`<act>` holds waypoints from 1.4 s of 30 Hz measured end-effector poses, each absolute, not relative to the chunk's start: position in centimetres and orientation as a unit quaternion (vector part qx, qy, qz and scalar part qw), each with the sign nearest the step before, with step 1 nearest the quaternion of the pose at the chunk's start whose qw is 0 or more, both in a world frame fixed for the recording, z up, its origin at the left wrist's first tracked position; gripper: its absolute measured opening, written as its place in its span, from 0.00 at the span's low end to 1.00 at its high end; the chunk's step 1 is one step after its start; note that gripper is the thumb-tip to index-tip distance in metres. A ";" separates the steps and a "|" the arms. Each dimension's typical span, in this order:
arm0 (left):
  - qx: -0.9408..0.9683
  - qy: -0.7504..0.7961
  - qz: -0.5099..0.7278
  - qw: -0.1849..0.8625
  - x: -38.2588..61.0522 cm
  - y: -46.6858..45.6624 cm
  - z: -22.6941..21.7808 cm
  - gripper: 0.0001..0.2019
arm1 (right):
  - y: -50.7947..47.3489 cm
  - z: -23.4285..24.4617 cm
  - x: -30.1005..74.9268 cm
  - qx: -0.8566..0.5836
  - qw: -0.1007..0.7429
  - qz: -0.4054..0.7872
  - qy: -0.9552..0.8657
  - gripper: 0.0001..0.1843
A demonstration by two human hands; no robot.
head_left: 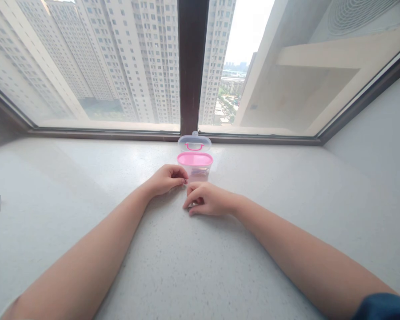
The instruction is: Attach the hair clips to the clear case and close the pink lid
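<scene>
A small clear plastic box [196, 168] with a pink rim stands on the pale speckled sill [86, 186], close to the window. Its clear lid [194, 142], with a pink handle, is flipped up and back. My left hand [166, 179] rests just left of the box with its fingers curled in, fingertips near the box's lower left corner. My right hand [208, 200] lies in front of the box, fingers bent and pinched together on the sill. Whether either hand holds anything is hidden by the fingers.
A wide window with a dark frame and centre post [191, 66] runs along the back of the sill. A white wall [380, 133] rises at the right. High-rise buildings show through the glass.
</scene>
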State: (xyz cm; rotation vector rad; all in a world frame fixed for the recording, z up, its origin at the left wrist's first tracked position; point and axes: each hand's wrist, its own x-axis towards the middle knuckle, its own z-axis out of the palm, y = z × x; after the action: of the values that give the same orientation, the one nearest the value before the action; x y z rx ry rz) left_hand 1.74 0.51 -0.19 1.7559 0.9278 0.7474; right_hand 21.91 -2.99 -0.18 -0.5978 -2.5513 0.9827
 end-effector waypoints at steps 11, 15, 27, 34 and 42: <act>0.739 0.385 0.305 0.460 1.5 0.5 -0.3 0.05 | -2.5 -0.3 21.8 -0.210 0.175 0.350 -0.896 0.08; 0.742 0.392 0.301 0.454 1.3 0.6 -0.5 0.05 | -1.5 -1.0 22.0 -0.264 0.240 0.508 -0.784 0.08; 0.744 0.393 0.294 0.453 1.4 0.6 -0.4 0.07 | 0.0 -1.9 22.6 -0.297 0.313 0.657 -0.618 0.12; 0.736 0.407 0.295 0.453 1.6 0.5 -0.4 0.07 | -0.2 -1.7 22.7 -0.313 0.280 0.691 -0.588 0.16; 0.712 0.420 0.303 0.474 1.8 0.2 0.0 0.09 | -0.3 -1.4 22.6 -0.303 0.282 0.660 -0.627 0.13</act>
State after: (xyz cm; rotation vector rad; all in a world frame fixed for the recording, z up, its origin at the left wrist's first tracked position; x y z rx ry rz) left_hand 1.77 0.21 0.03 1.7419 1.0267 0.7416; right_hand 22.59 -0.32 -1.43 -0.8114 -1.6793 1.7670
